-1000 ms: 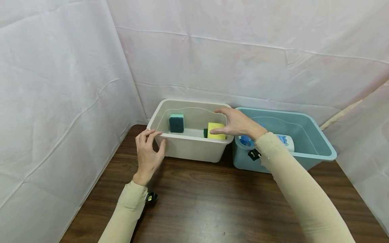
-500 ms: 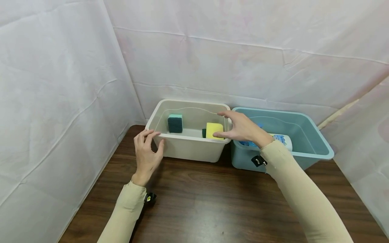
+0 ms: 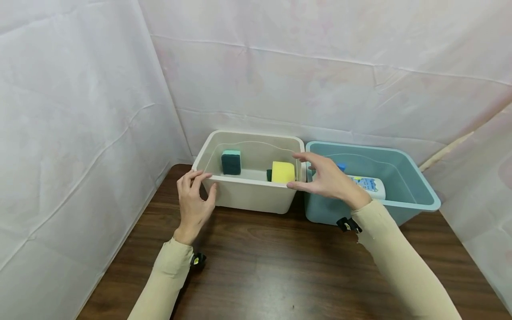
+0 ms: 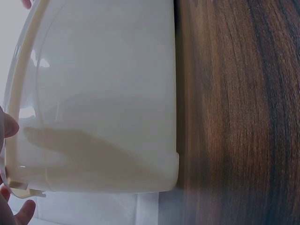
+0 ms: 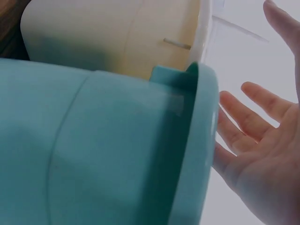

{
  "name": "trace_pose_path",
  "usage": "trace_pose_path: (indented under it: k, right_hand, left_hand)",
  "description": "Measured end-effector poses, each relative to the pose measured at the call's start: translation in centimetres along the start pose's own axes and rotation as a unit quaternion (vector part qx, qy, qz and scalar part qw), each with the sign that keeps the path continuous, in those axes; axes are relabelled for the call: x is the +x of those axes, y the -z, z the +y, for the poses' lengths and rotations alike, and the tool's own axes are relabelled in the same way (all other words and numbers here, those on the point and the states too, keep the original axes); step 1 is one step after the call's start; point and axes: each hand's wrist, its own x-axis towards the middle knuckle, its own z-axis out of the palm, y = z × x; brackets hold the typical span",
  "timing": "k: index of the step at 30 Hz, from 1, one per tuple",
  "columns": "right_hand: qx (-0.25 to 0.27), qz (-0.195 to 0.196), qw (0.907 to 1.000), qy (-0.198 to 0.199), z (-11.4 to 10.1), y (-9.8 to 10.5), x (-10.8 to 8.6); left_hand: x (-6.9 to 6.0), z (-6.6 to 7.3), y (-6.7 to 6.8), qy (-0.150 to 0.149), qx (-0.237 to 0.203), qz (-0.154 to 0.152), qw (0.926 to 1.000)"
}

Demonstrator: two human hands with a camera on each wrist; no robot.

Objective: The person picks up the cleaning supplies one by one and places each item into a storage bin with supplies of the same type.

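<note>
In the head view, a cream plastic bin [image 3: 252, 197] stands at the back of the wooden table. My left hand [image 3: 193, 206] holds its near left corner, fingers over the rim and thumb on the outside. The left wrist view has this bin's wall [image 4: 108, 84] with fingertips [image 4: 26, 212] past its end. Inside the bin are a dark green sponge [image 3: 231, 163] on the left and a yellow sponge [image 3: 283, 172] on the right. My right hand [image 3: 330, 181] hovers over the gap between the two bins, thumb and fingers spread around nothing; the right wrist view shows the palm [image 5: 267, 145].
A blue bin [image 3: 326, 211] stands close on the right. In it lie a white bottle with a blue label [image 3: 370, 186] and something blue [image 3: 342, 167], partly behind my right hand. White cloth walls [image 3: 280, 89] close off the back and sides of the dark wooden table [image 3: 256, 266].
My right hand has drawn back to the right, away from the yellow sponge, with nothing in it. The left hand keeps its hold on the cream bin's rim.
</note>
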Motion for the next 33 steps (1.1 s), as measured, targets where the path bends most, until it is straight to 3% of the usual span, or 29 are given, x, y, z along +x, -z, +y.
trace_pose_path:
  k: [18,33]
  right_hand:
    - [0.055,0.040,0.9975,0.020,-0.9,-1.6,-4.4]
    - [0.067,0.072,0.9941,0.046,-1.3,-3.1,-8.2]
  left_hand:
    - [-0.1,0.0,0.1,-0.004,0.002,-0.003,1.0000]
    - [-0.2,-0.2,-0.1,-0.002,0.003,-0.008,1.0000]
